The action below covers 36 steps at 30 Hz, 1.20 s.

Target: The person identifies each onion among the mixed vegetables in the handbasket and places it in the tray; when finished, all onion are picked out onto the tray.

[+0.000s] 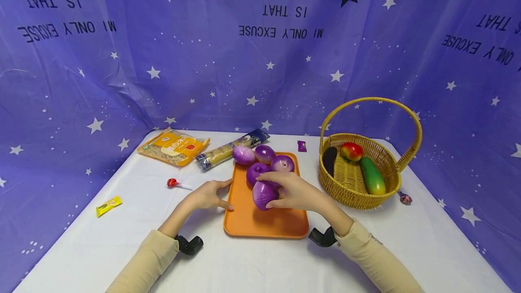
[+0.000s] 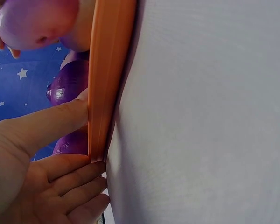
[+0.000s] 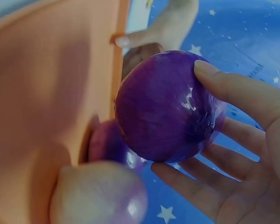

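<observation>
My right hand [image 1: 293, 191] grips a purple onion [image 1: 264, 196] between thumb and fingers, just above the orange tray [image 1: 266, 227]. In the right wrist view, the thumb presses one side of this glossy onion [image 3: 163, 107], with the fingers under the other side. Several more purple onions [image 1: 282, 163] sit together over the tray's far half, partly hidden by the hand and the held onion. My left hand [image 1: 208, 195] rests at the tray's left edge. Its thumb lies over the rim [image 2: 105, 70], and its fairly straight fingers [image 2: 79, 177] touch the edge farther along.
A wicker basket [image 1: 358, 200] with toy produce stands right, its tall handle raised. Behind the tray lie a noodle-like packet [image 1: 232, 148] and an orange grain bag [image 1: 175, 146]. A red lollipop [image 1: 172, 183], yellow wrapped sweet [image 1: 109, 205] and purple sweet [image 1: 301, 146] lie around.
</observation>
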Each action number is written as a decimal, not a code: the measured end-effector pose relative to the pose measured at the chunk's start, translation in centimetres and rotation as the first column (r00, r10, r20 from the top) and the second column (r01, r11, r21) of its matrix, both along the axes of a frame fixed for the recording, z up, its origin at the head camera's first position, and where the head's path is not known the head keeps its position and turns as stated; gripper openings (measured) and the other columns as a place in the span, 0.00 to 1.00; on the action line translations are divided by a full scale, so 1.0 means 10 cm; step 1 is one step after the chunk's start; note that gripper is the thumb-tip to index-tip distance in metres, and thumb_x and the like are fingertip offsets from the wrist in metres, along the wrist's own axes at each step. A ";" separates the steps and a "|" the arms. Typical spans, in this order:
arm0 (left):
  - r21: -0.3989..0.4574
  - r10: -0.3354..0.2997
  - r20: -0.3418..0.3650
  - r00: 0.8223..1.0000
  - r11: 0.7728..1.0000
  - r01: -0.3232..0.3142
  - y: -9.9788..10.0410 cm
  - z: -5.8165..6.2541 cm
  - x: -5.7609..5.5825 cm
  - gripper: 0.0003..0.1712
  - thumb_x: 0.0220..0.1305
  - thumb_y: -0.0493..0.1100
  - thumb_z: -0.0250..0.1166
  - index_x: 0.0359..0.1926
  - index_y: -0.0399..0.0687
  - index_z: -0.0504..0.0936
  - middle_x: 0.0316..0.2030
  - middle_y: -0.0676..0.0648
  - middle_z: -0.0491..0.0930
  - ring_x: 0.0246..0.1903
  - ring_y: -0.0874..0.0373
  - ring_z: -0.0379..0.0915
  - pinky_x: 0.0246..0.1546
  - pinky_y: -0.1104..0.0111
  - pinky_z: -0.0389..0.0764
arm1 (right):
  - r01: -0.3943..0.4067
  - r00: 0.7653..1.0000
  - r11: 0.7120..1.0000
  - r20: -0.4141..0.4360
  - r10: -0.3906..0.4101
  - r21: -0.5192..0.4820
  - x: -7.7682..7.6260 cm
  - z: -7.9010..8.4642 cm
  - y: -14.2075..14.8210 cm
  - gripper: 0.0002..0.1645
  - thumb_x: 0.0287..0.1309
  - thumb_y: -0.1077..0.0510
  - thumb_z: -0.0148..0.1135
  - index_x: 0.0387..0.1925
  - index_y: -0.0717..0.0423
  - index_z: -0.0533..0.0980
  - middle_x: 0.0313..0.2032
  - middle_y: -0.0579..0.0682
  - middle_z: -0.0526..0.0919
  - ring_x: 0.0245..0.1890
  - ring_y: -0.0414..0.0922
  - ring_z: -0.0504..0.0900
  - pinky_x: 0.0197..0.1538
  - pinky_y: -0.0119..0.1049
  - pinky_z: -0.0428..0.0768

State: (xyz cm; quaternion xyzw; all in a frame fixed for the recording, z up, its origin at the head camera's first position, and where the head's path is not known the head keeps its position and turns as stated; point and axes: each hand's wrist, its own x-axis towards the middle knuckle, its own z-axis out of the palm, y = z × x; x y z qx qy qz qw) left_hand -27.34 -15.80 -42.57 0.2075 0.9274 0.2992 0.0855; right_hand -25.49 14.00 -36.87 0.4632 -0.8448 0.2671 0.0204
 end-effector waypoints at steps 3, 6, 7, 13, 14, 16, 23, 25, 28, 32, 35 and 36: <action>0.005 0.000 0.005 1.000 1.000 0.000 0.01 0.00 0.00 0.53 0.44 0.53 0.78 0.68 0.37 0.66 0.64 0.35 0.68 0.65 0.38 0.60 0.66 0.49 0.60 | -0.003 1.000 0.997 -0.026 0.005 0.075 -0.01 -0.05 -0.07 0.38 0.49 0.53 0.75 0.61 0.55 0.73 0.57 0.49 0.77 0.46 0.49 0.80 0.51 0.38 0.80; -0.001 0.001 0.010 1.000 1.000 -0.001 0.02 -0.01 0.00 0.53 0.44 0.54 0.78 0.68 0.38 0.66 0.64 0.35 0.68 0.65 0.38 0.60 0.66 0.49 0.60 | 0.006 0.997 0.990 -0.071 0.004 0.143 -0.01 -0.10 -0.10 0.37 0.50 0.51 0.75 0.61 0.55 0.74 0.58 0.48 0.78 0.60 0.49 0.73 0.62 0.42 0.72; -0.003 0.004 0.012 1.000 1.000 -0.004 0.02 -0.01 0.00 0.53 0.44 0.54 0.78 0.68 0.39 0.66 0.64 0.36 0.68 0.65 0.39 0.60 0.66 0.49 0.60 | 0.008 0.997 0.987 -0.077 0.005 0.159 0.00 -0.11 -0.11 0.37 0.50 0.51 0.74 0.61 0.55 0.74 0.58 0.48 0.78 0.60 0.49 0.73 0.63 0.43 0.72; 0.005 0.017 0.022 1.000 1.000 -0.018 0.03 0.00 -0.01 0.53 0.44 0.53 0.79 0.69 0.40 0.66 0.64 0.36 0.68 0.65 0.38 0.60 0.66 0.49 0.60 | 0.060 0.993 0.974 -0.109 -0.037 0.218 0.02 -0.14 -0.15 0.38 0.50 0.47 0.74 0.62 0.52 0.73 0.58 0.46 0.78 0.59 0.49 0.74 0.62 0.45 0.72; 0.009 0.018 0.022 1.000 1.000 -0.018 0.03 0.00 -0.01 0.53 0.44 0.53 0.79 0.69 0.40 0.66 0.64 0.36 0.68 0.65 0.38 0.60 0.66 0.49 0.60 | 0.072 0.993 0.972 -0.112 -0.048 0.222 0.02 -0.15 -0.16 0.37 0.50 0.47 0.74 0.62 0.51 0.73 0.58 0.46 0.78 0.59 0.48 0.74 0.62 0.44 0.73; 0.009 0.019 0.019 1.000 1.000 -0.020 0.03 -0.01 -0.01 0.53 0.44 0.53 0.79 0.68 0.39 0.66 0.64 0.36 0.68 0.65 0.38 0.60 0.66 0.49 0.60 | 0.093 0.991 0.969 -0.111 -0.069 0.229 0.02 -0.16 -0.18 0.37 0.50 0.46 0.73 0.61 0.50 0.73 0.58 0.46 0.77 0.60 0.47 0.73 0.62 0.44 0.72; 0.005 0.023 0.021 1.000 1.000 -0.023 0.01 -0.01 -0.01 0.53 0.44 0.53 0.78 0.68 0.39 0.66 0.64 0.36 0.68 0.65 0.39 0.60 0.66 0.49 0.60 | 0.106 0.991 0.972 -0.105 -0.086 0.208 -0.02 -0.19 -0.19 0.34 0.53 0.47 0.72 0.62 0.47 0.74 0.62 0.48 0.75 0.63 0.48 0.70 0.64 0.45 0.70; 0.002 0.020 0.021 1.000 1.000 -0.020 0.01 -0.01 -0.01 0.53 0.44 0.54 0.78 0.69 0.39 0.66 0.64 0.36 0.68 0.65 0.38 0.60 0.66 0.49 0.60 | 0.105 0.991 0.973 -0.100 -0.086 0.204 -0.04 -0.19 -0.18 0.33 0.53 0.48 0.71 0.62 0.47 0.74 0.61 0.48 0.75 0.63 0.48 0.71 0.64 0.44 0.70; -0.001 0.016 0.019 1.000 1.000 -0.016 0.01 -0.01 -0.01 0.53 0.45 0.53 0.78 0.69 0.39 0.66 0.64 0.36 0.68 0.65 0.38 0.60 0.66 0.48 0.60 | 0.106 0.992 0.974 -0.091 -0.089 0.202 -0.05 -0.21 -0.18 0.33 0.53 0.49 0.72 0.61 0.47 0.74 0.60 0.47 0.77 0.61 0.47 0.72 0.63 0.43 0.72; 0.000 0.013 0.014 1.000 1.000 -0.013 0.00 -0.02 -0.01 0.53 0.45 0.53 0.78 0.69 0.39 0.66 0.64 0.36 0.68 0.65 0.39 0.60 0.66 0.49 0.60 | 0.110 0.991 0.973 -0.092 -0.093 0.202 -0.07 -0.23 -0.19 0.34 0.51 0.50 0.73 0.61 0.47 0.74 0.58 0.46 0.78 0.59 0.46 0.74 0.62 0.42 0.73; 0.003 0.012 0.014 1.000 1.000 -0.012 0.00 -0.01 -0.01 0.53 0.45 0.53 0.78 0.69 0.38 0.66 0.64 0.36 0.68 0.65 0.39 0.60 0.66 0.49 0.60 | 0.118 0.989 0.975 -0.106 -0.099 0.186 -0.08 -0.26 -0.20 0.33 0.50 0.51 0.74 0.59 0.49 0.75 0.56 0.46 0.79 0.57 0.45 0.76 0.60 0.40 0.74; 0.003 0.012 0.014 1.000 1.000 -0.012 0.00 -0.01 -0.01 0.53 0.45 0.54 0.78 0.68 0.38 0.66 0.64 0.36 0.68 0.65 0.39 0.60 0.66 0.49 0.60 | 0.122 0.988 0.976 -0.112 -0.102 0.180 -0.08 -0.26 -0.20 0.32 0.50 0.51 0.74 0.58 0.49 0.76 0.55 0.45 0.80 0.56 0.44 0.77 0.60 0.39 0.75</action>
